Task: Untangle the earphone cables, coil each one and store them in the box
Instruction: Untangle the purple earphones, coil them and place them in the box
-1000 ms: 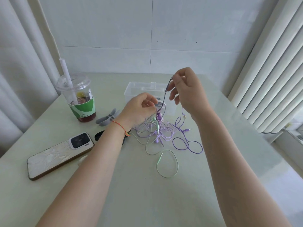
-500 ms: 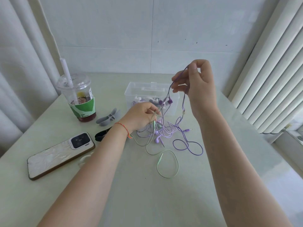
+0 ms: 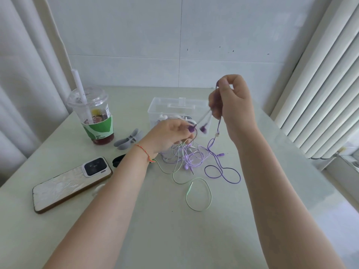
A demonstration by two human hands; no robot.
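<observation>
A tangle of earphone cables (image 3: 186, 154) lies on the pale table in front of a clear plastic box (image 3: 155, 108). My right hand (image 3: 232, 100) is raised above the box and pinches a dark purple cable (image 3: 219, 121), whose two earbuds dangle near the box front and whose lower part loops on the table (image 3: 223, 174). My left hand (image 3: 169, 135) sits low over the tangle and grips several light cables there. A mint green cable (image 3: 198, 193) trails toward me in a loop. White earphones lie inside the box.
An iced drink cup with a straw (image 3: 93, 115) stands at back left. A phone (image 3: 71, 183) lies face down on the left. Grey cable ties (image 3: 128, 140) and a black object (image 3: 118, 160) lie between the cup and my left arm. Curtains flank the table; a blind hangs right.
My right hand has drawn the dark purple cable up and to the right, so its earbuds came out of the tangle. My left hand stayed on the pile.
</observation>
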